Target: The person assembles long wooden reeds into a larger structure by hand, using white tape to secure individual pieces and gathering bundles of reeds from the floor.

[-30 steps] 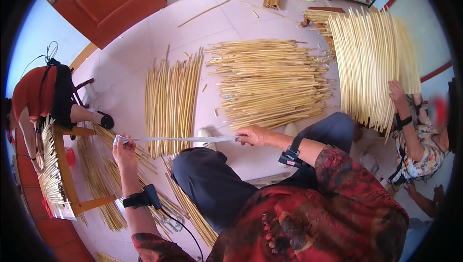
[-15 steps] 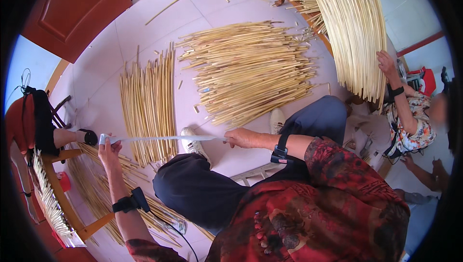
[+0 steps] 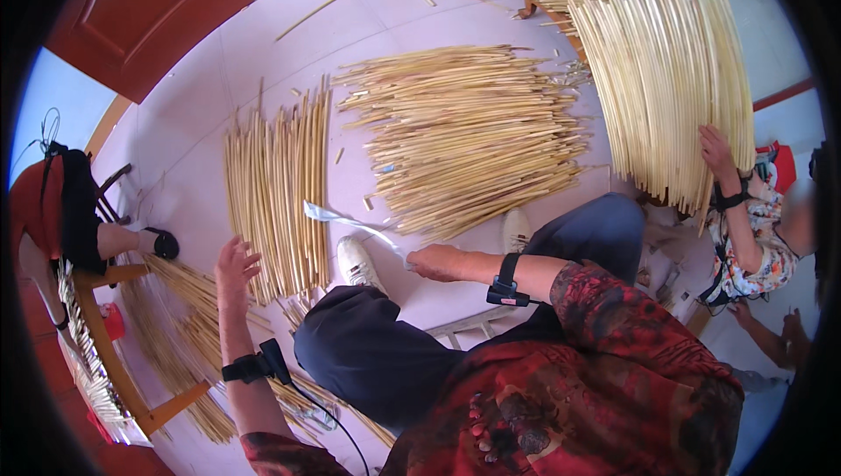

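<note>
My right hand (image 3: pixel 435 263) is closed on one end of a thin whitish strip (image 3: pixel 355 220), tape-like or plastic. The strip's other end hangs free toward the left and lies, in view, over the edge of an upright-running row of thin straw-coloured sticks (image 3: pixel 276 196). My left hand (image 3: pixel 236 270) holds nothing; its fingers are apart, beside the lower left of that row. Beyond my feet spreads a wide heap of similar sticks (image 3: pixel 473 143), lying crosswise on the floor.
At the right a person's hand (image 3: pixel 718 154) grips a large sheaf of sticks (image 3: pixel 661 91) by a low wooden bench (image 3: pixel 554 7). More sticks (image 3: pixel 188 318) lie at the lower left, near a wooden frame (image 3: pixel 109 345) and another person's leg (image 3: pixel 118 248). A red door (image 3: pixel 144 21) is upper left.
My left hand has let go of the strip and moved slightly right, its fingers opening. The strip, earlier stretched straight between both hands, now curves loosely from my right hand.
</note>
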`<move>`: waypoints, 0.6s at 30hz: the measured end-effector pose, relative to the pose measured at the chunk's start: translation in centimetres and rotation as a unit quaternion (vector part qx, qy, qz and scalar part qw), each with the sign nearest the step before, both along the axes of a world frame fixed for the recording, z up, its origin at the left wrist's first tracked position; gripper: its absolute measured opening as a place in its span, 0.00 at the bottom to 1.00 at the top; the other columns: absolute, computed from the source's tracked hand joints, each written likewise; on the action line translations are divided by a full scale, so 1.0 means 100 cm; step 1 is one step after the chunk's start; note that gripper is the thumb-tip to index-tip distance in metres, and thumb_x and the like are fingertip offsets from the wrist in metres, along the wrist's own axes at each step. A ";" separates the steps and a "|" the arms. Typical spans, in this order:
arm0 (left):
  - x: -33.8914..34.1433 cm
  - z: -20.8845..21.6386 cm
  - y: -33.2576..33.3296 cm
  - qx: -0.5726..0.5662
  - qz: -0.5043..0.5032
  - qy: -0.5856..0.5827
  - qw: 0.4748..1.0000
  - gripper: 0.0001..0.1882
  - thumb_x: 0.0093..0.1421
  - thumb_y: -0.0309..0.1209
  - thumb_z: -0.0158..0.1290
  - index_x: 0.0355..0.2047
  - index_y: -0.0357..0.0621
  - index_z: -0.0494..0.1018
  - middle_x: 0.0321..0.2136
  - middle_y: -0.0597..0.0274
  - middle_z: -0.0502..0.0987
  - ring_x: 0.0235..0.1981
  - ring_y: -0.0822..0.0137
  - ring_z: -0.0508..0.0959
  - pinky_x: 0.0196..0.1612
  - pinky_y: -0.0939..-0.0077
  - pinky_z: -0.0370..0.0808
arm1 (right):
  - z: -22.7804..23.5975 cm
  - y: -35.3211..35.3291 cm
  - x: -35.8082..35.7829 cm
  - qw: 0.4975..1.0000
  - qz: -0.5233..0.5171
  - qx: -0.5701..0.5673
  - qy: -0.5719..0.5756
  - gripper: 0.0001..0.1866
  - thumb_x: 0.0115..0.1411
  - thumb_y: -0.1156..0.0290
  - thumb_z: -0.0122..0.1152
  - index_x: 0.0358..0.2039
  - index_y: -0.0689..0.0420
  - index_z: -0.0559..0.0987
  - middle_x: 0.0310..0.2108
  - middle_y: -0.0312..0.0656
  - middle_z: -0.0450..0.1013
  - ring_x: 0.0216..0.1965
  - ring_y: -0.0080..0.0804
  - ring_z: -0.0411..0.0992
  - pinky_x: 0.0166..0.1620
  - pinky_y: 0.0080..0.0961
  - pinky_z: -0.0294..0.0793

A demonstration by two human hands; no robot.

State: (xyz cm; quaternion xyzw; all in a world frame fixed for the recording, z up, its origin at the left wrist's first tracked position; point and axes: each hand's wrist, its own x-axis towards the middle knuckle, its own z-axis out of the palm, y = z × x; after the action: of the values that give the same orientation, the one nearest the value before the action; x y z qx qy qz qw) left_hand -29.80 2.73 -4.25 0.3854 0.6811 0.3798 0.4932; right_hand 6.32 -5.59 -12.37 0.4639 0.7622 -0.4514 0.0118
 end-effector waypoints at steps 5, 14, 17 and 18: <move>0.035 0.035 -0.009 -0.062 -0.159 -0.065 0.983 0.22 0.54 0.30 0.45 0.49 0.36 0.59 0.40 0.53 0.68 0.31 0.68 0.74 0.30 0.81 0.70 | 0.024 0.031 -0.025 0.994 0.003 -0.070 0.084 0.08 0.52 0.68 0.44 0.29 0.59 0.68 0.21 0.47 0.69 0.27 0.44 0.69 0.30 0.35 0.66; 0.097 0.079 -0.021 0.037 -0.359 -0.016 0.933 0.11 0.55 0.30 0.47 0.36 0.37 0.69 0.25 0.65 0.72 0.26 0.75 0.72 0.33 0.83 0.69 | 0.203 0.082 -0.073 0.946 -0.015 0.039 0.321 0.11 0.56 0.68 0.45 0.36 0.60 0.69 0.17 0.37 0.68 0.21 0.24 0.68 0.26 0.22 0.67; 0.084 0.067 -0.023 0.083 -0.299 -0.079 0.947 0.10 0.55 0.32 0.47 0.32 0.37 0.70 0.20 0.67 0.71 0.22 0.77 0.70 0.29 0.85 0.68 | 0.219 0.103 -0.058 0.943 -0.120 0.037 0.307 0.10 0.58 0.69 0.45 0.37 0.59 0.70 0.19 0.30 0.67 0.20 0.11 0.63 0.24 0.11 0.63; 0.080 0.068 -0.023 0.089 -0.286 -0.036 0.953 0.10 0.56 0.32 0.46 0.31 0.37 0.70 0.18 0.67 0.70 0.19 0.79 0.68 0.24 0.85 0.67 | 0.216 0.111 -0.045 0.944 -0.126 0.042 0.303 0.10 0.58 0.69 0.45 0.37 0.59 0.70 0.19 0.30 0.67 0.20 0.11 0.63 0.24 0.11 0.63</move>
State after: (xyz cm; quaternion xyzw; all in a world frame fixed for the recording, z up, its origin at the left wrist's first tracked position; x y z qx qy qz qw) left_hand -21.82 0.39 2.58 0.5927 0.4870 0.2956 0.5694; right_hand 1.78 5.56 9.20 0.3978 0.6831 -0.5363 -0.2959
